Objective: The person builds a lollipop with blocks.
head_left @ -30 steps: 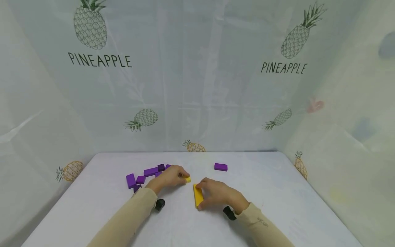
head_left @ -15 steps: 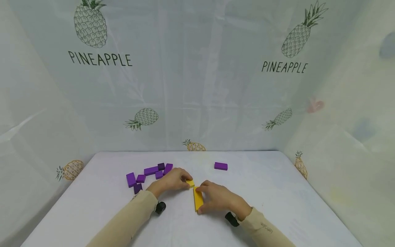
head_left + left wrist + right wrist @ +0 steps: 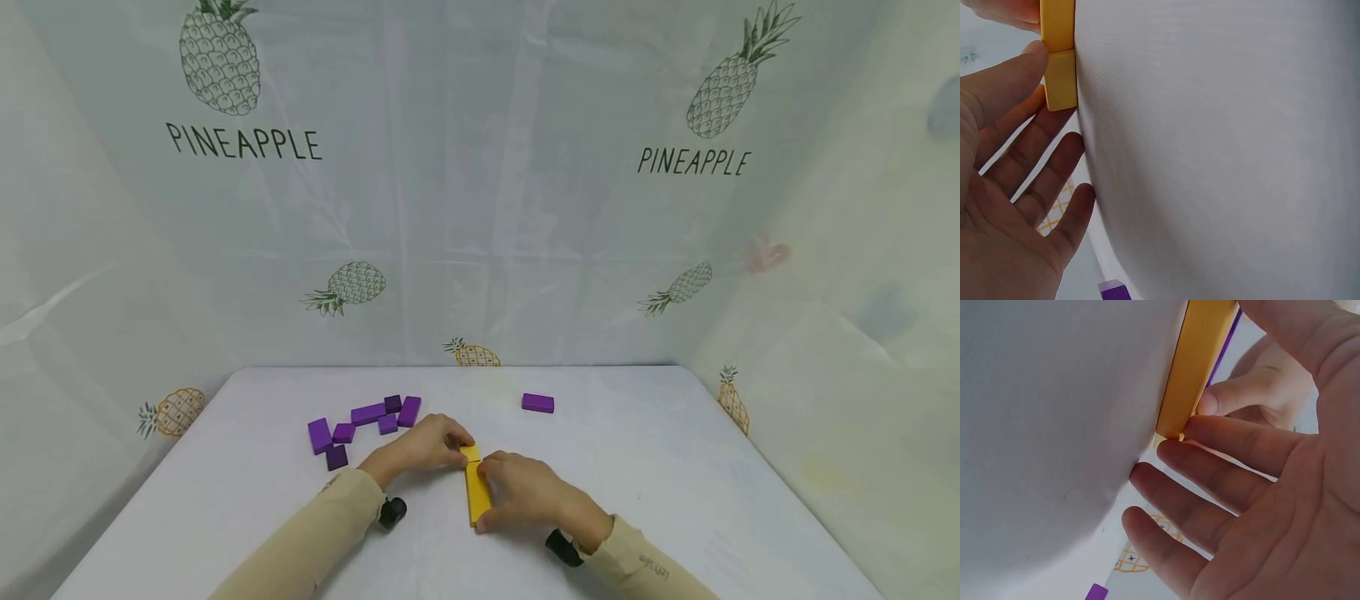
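My left hand pinches a small yellow block between thumb and fingers at the middle of the table. Directly nearer to me lies a long yellow block, and my right hand holds it by its two ends, thumb at the near end. In the left wrist view the small block touches the end of the long block, the two in line. In the right wrist view the long block lies along the white tabletop, and its near end is cut off by the frame.
Several purple blocks lie scattered on the table's left side, beyond my left forearm. A single purple block sits farther back, right of centre. A pineapple-printed curtain stands behind the white table.
My left hand has brought the small yellow block right and nearer to me, up against the long one. With my right hand, the long block has shifted slightly nearer and left.
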Tool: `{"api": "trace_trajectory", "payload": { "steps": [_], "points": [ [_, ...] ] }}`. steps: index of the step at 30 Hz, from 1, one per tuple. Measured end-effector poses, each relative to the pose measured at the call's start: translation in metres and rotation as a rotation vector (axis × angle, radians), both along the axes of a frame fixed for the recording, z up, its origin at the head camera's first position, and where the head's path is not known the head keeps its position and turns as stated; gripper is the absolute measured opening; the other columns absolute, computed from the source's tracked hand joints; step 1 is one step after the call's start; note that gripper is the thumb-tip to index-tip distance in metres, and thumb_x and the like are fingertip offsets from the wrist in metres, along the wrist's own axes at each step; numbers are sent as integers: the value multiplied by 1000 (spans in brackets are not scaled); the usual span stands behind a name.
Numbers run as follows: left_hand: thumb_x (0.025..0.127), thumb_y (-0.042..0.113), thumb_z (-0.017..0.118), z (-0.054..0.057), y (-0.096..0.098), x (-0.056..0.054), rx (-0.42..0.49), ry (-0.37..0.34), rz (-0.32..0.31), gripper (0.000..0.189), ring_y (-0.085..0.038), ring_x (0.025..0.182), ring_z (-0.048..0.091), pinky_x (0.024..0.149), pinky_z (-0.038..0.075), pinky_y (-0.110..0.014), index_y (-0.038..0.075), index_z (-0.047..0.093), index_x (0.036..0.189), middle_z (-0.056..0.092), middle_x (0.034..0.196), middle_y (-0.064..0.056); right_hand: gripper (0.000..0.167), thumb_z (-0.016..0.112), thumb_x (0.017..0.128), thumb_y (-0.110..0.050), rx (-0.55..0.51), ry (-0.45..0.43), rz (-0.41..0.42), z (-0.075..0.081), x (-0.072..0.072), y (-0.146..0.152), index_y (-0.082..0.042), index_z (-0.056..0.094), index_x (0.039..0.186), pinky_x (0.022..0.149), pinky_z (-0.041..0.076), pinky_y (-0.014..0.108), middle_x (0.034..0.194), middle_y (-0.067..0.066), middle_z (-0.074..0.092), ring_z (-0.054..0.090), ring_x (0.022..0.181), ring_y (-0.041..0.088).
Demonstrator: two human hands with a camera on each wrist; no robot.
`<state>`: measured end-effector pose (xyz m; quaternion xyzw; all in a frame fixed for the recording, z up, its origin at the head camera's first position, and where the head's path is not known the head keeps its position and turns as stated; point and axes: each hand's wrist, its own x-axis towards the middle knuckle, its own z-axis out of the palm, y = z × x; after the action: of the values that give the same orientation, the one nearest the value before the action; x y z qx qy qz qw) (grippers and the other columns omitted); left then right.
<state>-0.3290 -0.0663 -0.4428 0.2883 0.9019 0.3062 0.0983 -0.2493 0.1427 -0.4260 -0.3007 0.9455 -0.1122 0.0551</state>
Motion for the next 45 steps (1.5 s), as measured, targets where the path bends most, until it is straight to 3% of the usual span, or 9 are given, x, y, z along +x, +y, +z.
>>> {"api": "trace_trajectory", "payload": {
  "steps": [11,26,45],
  "points": [
    [83,21,76,1,-5,3,4,-4,-33,26,-9,91,55,86,48,-31,19,74,108,66,96,11,82,74,66,-67,-4,-35,-58,0,9,-12,-12,61,125,86,52,38,121,1,59,57,101,14],
    [81,19,77,4,-10,12,27,-47,-34,24,-10,88,57,86,49,-32,19,75,106,67,95,11,83,75,64,-67,1,-49,-61,-1,16,-19,-12,61,123,80,53,35,111,-3,61,56,92,9],
    [81,19,77,2,-14,17,43,-75,-40,23,-11,83,54,77,48,-26,22,75,104,66,93,14,92,69,62,-75,31,10,-4,0,20,-20,-13,58,128,85,52,38,120,-1,59,56,106,14]
  ]
}}
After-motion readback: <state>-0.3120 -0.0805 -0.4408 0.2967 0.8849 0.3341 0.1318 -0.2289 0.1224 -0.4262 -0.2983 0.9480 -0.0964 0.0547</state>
